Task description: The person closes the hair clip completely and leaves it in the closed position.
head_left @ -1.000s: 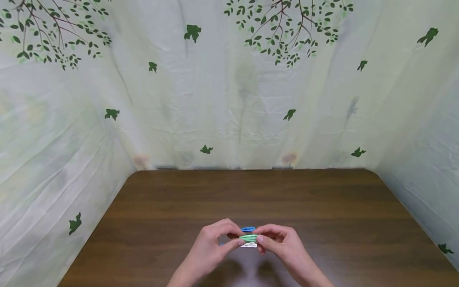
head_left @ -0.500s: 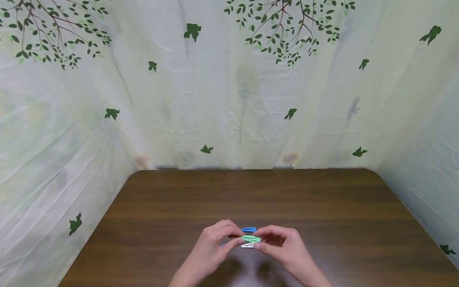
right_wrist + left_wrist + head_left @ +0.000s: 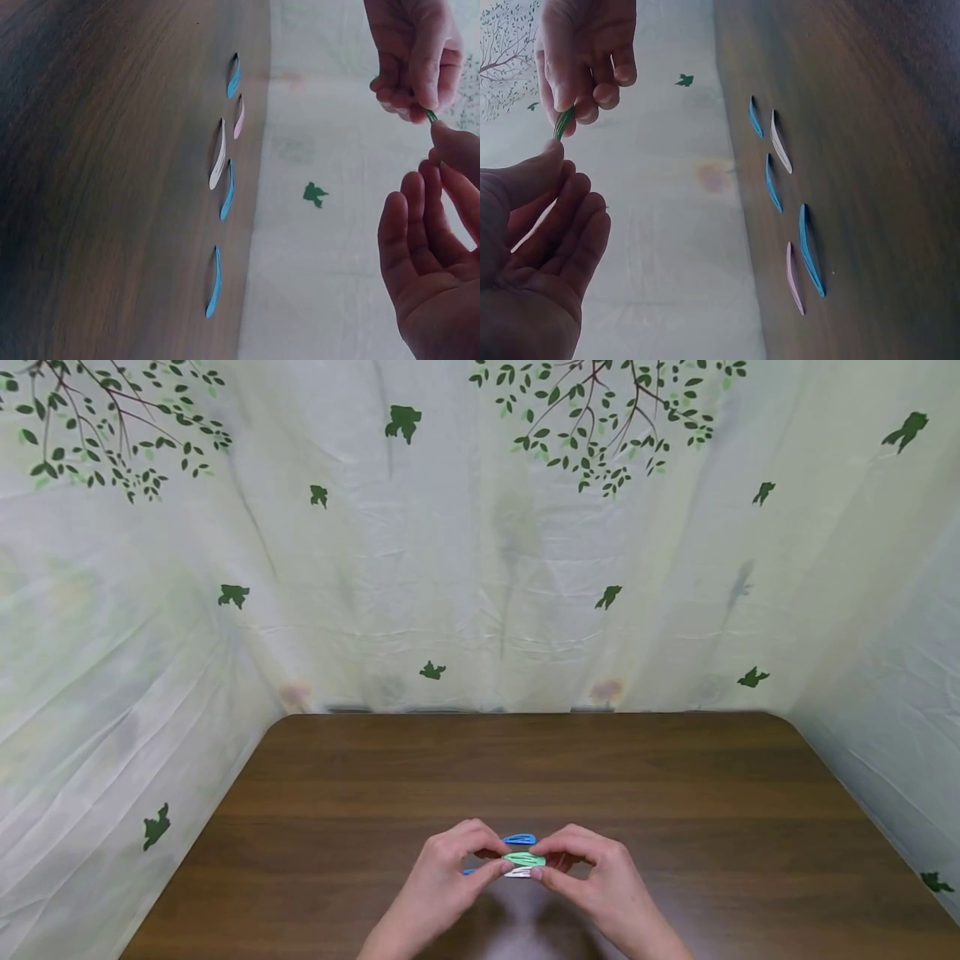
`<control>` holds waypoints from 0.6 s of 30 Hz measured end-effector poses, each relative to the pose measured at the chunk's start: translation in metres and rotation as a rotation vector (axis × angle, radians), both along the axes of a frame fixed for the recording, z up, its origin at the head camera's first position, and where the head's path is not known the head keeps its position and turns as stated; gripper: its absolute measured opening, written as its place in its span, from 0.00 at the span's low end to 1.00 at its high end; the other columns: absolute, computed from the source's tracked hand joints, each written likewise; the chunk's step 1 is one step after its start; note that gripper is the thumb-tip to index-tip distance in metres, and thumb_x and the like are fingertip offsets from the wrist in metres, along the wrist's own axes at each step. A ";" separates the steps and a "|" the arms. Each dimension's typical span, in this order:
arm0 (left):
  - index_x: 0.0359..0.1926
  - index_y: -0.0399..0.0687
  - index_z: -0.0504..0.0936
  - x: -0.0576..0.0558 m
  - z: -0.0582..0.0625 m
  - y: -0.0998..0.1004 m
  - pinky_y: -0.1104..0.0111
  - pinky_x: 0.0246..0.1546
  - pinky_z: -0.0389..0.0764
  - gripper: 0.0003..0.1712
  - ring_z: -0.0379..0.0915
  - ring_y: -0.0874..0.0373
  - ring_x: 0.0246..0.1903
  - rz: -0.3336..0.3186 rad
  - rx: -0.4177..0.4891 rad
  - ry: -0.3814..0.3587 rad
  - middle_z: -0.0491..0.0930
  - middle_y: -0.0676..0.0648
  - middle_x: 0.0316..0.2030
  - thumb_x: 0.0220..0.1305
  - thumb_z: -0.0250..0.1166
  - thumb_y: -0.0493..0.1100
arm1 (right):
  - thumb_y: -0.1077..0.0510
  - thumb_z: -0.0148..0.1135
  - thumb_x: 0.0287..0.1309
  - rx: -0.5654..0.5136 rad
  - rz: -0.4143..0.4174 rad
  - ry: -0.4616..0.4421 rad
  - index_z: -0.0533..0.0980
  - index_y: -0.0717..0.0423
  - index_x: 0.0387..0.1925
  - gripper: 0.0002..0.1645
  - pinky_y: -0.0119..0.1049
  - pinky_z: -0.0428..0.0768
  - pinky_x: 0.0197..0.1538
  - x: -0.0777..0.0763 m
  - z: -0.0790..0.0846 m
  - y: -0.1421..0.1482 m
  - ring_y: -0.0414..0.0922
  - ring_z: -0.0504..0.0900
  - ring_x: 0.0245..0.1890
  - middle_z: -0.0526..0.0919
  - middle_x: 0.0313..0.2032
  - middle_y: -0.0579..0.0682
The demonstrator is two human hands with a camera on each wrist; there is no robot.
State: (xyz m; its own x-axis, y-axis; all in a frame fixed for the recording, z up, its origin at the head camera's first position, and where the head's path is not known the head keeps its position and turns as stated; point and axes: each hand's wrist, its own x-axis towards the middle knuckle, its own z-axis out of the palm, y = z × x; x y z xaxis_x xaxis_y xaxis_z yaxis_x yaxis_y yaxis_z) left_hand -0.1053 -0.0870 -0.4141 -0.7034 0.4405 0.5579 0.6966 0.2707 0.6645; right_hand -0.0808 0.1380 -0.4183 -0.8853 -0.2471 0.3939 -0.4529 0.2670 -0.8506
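Observation:
A green snap hair clip (image 3: 525,859) is held up between both hands above the table. My left hand (image 3: 450,870) pinches its left end with thumb and forefinger. At the other end, the thumb and forefinger of my right hand (image 3: 592,870) grip it from two sides. In the left wrist view only a short green strip of the clip (image 3: 564,124) shows between the fingertips. Below lie other clips: a white one (image 3: 218,155), a pink one (image 3: 239,118) and three blue ones, such as the large blue clip (image 3: 811,251).
The brown wooden table (image 3: 525,760) reaches back to a pale curtain (image 3: 450,543) printed with leaves and birds. Curtain cloth also hangs along the left and right sides. The loose clips lie spread in a rough row beneath the hands.
My right thumb has slid down off the face of the green hair clip, so more of it shows. The clip has shifted slightly right; the left hand keeps its pinch.

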 end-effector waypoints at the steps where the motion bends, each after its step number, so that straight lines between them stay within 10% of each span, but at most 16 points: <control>1: 0.35 0.53 0.85 0.000 -0.001 0.001 0.71 0.35 0.80 0.08 0.76 0.67 0.36 0.003 -0.001 0.000 0.79 0.63 0.34 0.57 0.73 0.37 | 0.55 0.73 0.54 0.006 -0.001 0.011 0.84 0.40 0.39 0.10 0.34 0.80 0.37 0.000 -0.001 0.001 0.40 0.80 0.32 0.83 0.37 0.39; 18: 0.35 0.49 0.85 0.002 0.000 0.005 0.71 0.36 0.80 0.08 0.77 0.67 0.34 -0.005 0.002 -0.016 0.80 0.60 0.34 0.56 0.72 0.33 | 0.55 0.73 0.55 0.065 0.004 0.047 0.84 0.39 0.39 0.10 0.34 0.79 0.36 -0.003 0.001 0.006 0.38 0.79 0.31 0.82 0.36 0.38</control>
State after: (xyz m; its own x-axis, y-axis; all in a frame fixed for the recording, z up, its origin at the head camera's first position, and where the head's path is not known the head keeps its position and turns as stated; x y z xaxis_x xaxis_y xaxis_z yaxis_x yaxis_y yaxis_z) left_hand -0.1031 -0.0820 -0.4138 -0.7097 0.4432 0.5477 0.6875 0.2655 0.6759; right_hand -0.0839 0.1441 -0.4171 -0.8653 -0.2767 0.4179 -0.4929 0.3191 -0.8094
